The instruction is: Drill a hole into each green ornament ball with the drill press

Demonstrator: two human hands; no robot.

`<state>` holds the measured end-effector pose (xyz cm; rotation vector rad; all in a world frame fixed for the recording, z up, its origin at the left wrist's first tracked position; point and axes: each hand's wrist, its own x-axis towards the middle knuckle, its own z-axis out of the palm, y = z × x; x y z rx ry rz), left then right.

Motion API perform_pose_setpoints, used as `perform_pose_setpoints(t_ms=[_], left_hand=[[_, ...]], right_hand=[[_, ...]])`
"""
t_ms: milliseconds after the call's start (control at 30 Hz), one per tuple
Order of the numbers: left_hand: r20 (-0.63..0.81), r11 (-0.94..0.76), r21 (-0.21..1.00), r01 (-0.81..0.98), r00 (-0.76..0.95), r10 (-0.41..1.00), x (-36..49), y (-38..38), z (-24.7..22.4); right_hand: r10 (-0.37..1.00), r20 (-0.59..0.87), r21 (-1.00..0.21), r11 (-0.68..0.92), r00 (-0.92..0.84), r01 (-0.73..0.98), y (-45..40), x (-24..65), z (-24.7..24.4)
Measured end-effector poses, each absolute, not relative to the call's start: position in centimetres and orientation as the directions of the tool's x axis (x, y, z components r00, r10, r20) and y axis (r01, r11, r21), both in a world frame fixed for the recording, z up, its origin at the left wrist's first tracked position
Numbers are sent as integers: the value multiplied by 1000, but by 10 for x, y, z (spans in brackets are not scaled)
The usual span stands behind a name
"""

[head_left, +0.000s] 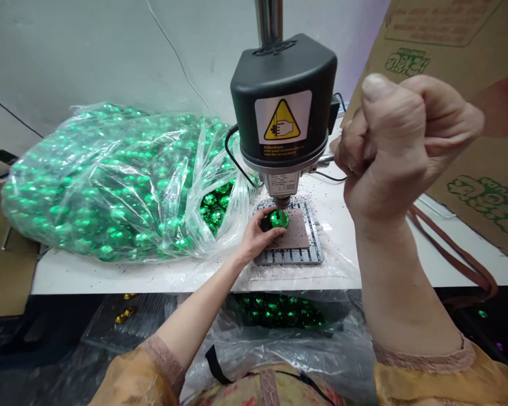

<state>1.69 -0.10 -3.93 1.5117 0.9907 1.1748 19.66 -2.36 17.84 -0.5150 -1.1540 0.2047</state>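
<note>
Green, shiny and faceted: one ball (279, 219) sits on a thin brown board (298, 234), directly under the chuck (282, 201) of a black-housed machine (283, 107); whether chuck and ball touch cannot be told. Left grip (254, 235) narrow, holding the ball from its left side: the thumb passes along the near edge, the fingers reach round the far left, and the ball lies at the fingertips, well out from the palm. The board rests on a grooved metal plate (315, 254), with dark flecks scattered over the plate and around it. Right grip (392, 135), raised to the right of the machine, is a closed fist around a metal lever (325, 161); only a short length of the lever shows. The machine housing carries a yellow warning triangle (282, 121). Left of the machine, on the white counter (110, 279), lies a large clear bag (110, 186), full of similar green balls, its opening facing the plate. Below the counter's near edge, more green balls (279, 311) in clear plastic. Far right: a printed cardboard box (461, 118), with a brown strap (457, 248) beside it.
</note>
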Motion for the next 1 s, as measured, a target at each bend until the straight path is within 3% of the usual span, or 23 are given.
perform_pose_setpoints(t_ms=[233, 467, 1000], left_hand=[[337, -377, 916, 135, 251, 907, 27, -10, -31], [262, -303, 943, 135, 258, 930, 29, -16, -38], [253, -307, 935, 179, 271, 929, 28, -20, -36]], right_hand=[[412, 807, -486, 870, 423, 81, -22, 196, 180], [407, 812, -475, 878, 419, 67, -22, 196, 180], [362, 822, -450, 886, 439, 113, -24, 198, 165]])
